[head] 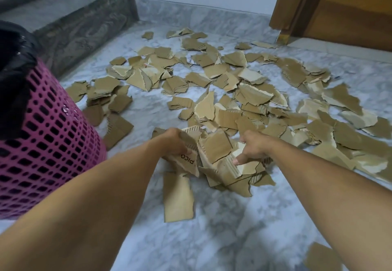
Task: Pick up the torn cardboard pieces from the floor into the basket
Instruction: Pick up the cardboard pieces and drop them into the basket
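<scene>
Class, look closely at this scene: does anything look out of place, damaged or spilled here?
Yes. Torn cardboard pieces lie strewn across the marble floor, ragged-edged and overlapping. The left hand and right hand hold a bundle of pieces. The pink basket beside them is upright.

The light is soft and even, a little dim, with a cool grey-blue tone on the marble floor. No direct source is visible. Weak, diffuse shadows lie on the floor under the two forearms. A small shine sits on the black bag at the left. The wide-angle lens bends the lines near the edges, so the door frame leans. The near forearms and the corners look slightly soft.
</scene>
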Demonstrator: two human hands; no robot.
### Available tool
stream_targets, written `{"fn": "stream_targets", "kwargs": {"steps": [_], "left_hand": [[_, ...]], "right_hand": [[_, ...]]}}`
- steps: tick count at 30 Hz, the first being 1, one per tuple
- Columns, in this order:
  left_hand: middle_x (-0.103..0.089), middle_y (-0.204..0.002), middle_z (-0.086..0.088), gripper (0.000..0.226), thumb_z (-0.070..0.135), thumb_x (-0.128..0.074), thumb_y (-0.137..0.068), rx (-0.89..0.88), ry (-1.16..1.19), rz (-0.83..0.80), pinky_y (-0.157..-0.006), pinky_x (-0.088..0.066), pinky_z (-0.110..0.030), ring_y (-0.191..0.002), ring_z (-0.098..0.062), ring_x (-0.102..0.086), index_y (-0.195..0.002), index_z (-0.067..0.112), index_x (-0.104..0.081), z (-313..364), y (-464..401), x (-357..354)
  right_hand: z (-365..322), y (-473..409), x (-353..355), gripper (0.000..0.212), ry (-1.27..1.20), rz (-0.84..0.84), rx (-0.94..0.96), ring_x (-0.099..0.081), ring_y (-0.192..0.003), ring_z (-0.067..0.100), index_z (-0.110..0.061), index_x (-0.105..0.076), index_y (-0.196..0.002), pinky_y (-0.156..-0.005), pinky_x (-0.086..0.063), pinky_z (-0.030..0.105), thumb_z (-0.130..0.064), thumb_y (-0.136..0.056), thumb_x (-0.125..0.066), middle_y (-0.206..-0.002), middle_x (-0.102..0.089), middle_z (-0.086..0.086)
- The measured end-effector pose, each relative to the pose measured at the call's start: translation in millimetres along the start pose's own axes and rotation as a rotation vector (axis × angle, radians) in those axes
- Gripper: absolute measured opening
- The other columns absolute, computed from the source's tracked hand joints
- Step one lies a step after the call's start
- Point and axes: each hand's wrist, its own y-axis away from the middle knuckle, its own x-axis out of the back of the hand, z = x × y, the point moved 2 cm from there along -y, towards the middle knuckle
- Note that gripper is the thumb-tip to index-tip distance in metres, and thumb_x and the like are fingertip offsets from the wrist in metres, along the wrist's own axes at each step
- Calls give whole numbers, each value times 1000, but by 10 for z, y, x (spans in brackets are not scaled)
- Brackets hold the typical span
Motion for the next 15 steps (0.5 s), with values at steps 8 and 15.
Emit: {"fn": "stream_targets", "kwargs": {"steps": [8,15], "left_hand": [[-66,-94,-1,27,16,-70,-86,-47,35,99,-64,-55,-22,-76,-14,-63,-112,20,-67,131,720,504],[-61,-81,6,31,11,-69,-85,-45,71,299,-62,-55,-24,-68,-9,-61,-109,31,-67,399,1652,1317]], "right_hand": [[-205,568,528,85,-115,-5,51,-62,-99,17,-7,-36,-148,-47,-38,9,-23,-78,-81,-149,-43,17],[-722,1297,1262,78,-27,82,209,-57,-116,27,-2,-51,-137,-77,-43,20,-41,-76,-81,-134,-58,14]]}}
